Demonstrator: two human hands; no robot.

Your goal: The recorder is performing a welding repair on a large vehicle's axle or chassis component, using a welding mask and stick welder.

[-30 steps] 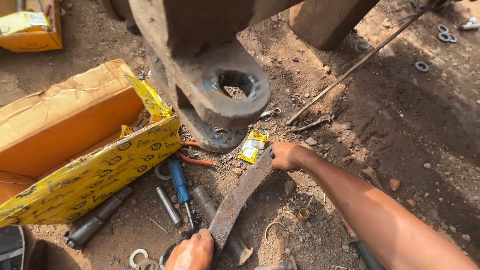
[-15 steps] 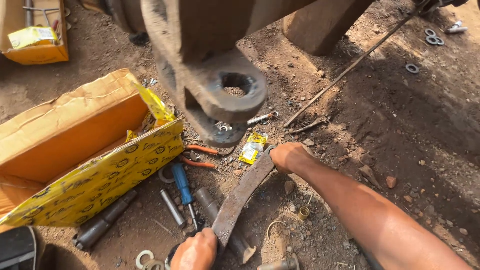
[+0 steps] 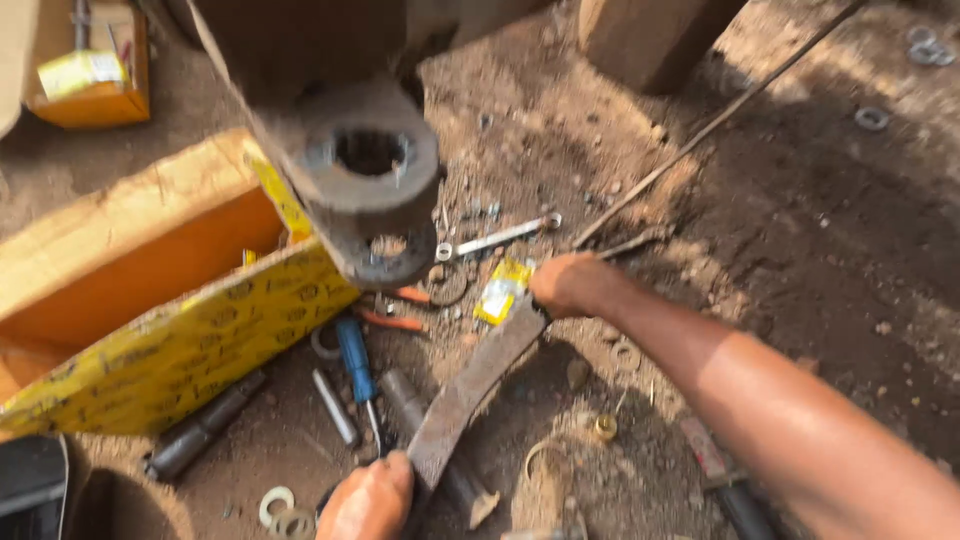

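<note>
A long, rusty, slightly curved flat metal bar (image 3: 478,383) lies slanted over the dirt. My right hand (image 3: 568,284) grips its far upper end, next to a small yellow packet (image 3: 502,290). My left hand (image 3: 368,497) holds the near lower end at the bottom of the view. Above them hangs a heavy rusty metal part with a round splined hole (image 3: 368,178). A blue-handled screwdriver (image 3: 355,359) and dark steel pins (image 3: 200,436) lie on the ground just left of the bar.
An open orange and yellow cardboard box (image 3: 150,300) fills the left side. A spanner (image 3: 496,238) and orange-handled pliers (image 3: 395,308) lie near the metal part. A thin rod (image 3: 700,132) runs to the upper right. Washers (image 3: 276,505) and rings scatter on the dirt.
The view has shifted so the heavy part sits lower and closer to the box. Both hands keep their grip on the bar, which has barely moved.
</note>
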